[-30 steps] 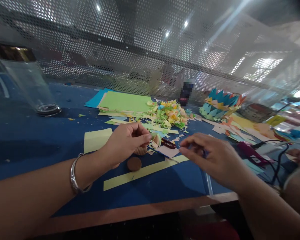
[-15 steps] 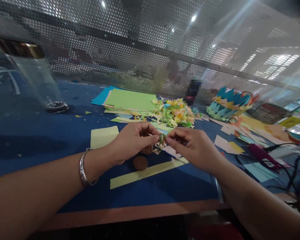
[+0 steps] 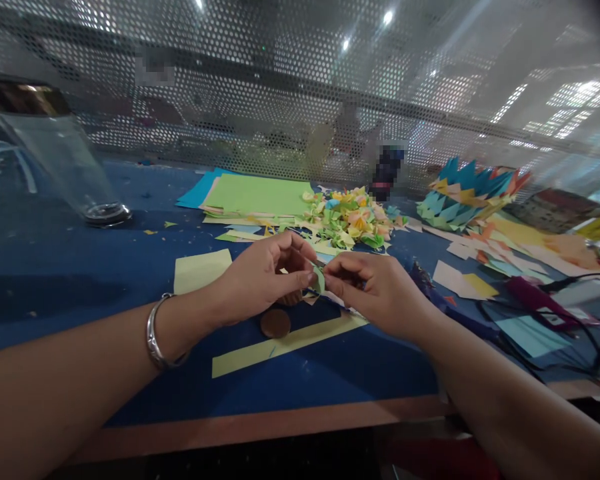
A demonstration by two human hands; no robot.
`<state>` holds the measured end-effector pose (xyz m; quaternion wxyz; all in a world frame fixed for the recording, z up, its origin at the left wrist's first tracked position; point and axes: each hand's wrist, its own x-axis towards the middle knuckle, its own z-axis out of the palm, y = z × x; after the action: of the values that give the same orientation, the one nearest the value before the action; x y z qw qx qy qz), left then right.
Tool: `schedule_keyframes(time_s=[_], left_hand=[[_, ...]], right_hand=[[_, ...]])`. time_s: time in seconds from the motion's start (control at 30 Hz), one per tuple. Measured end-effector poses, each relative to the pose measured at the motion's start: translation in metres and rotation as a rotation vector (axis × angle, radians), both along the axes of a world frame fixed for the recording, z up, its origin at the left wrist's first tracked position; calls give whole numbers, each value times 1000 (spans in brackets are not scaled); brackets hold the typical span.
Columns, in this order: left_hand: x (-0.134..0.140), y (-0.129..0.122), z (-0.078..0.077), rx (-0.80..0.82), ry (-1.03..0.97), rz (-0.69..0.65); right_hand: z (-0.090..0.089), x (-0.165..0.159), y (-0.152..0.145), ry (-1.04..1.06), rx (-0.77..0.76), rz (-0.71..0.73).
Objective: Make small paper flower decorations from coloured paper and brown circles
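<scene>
Between my two hands is a small folded piece of green paper (image 3: 319,280). My left hand (image 3: 265,277) pinches its left side between thumb and fingers, and a silver bangle circles that wrist. Fingertips of my right hand (image 3: 370,283) grip the paper from the right. Just below my left hand lies a round brown disc (image 3: 275,323), with a ridged brown object (image 3: 293,297) partly hidden behind the fingers. A pale yellow paper strip (image 3: 290,345) lies flat in front of the disc. Left of my hand rests a pale yellow paper sheet (image 3: 200,268).
Behind my hands sit green paper sheets (image 3: 260,197) and a heap of small folded paper pieces (image 3: 355,217). A glass bottle (image 3: 75,167) stands at left. On the right are a zigzag paper crown (image 3: 470,193), paper scraps, a purple object (image 3: 537,303) and black cables.
The green paper has turned between my fingertips and shows a broader face. My left fingers have lifted slightly. The whole view has shifted a little.
</scene>
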<state>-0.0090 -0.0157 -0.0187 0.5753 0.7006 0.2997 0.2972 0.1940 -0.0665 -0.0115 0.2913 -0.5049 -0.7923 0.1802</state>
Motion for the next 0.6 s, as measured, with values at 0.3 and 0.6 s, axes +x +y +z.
schedule_keyframes(time_s=[0.3,0.6], left_hand=[[-13,19,7,186,118,186],[-32,34,23,91,233,216]], right_hand=[[1,17,1,22,103,-152],[5,21,-9,-353,-69,-58]])
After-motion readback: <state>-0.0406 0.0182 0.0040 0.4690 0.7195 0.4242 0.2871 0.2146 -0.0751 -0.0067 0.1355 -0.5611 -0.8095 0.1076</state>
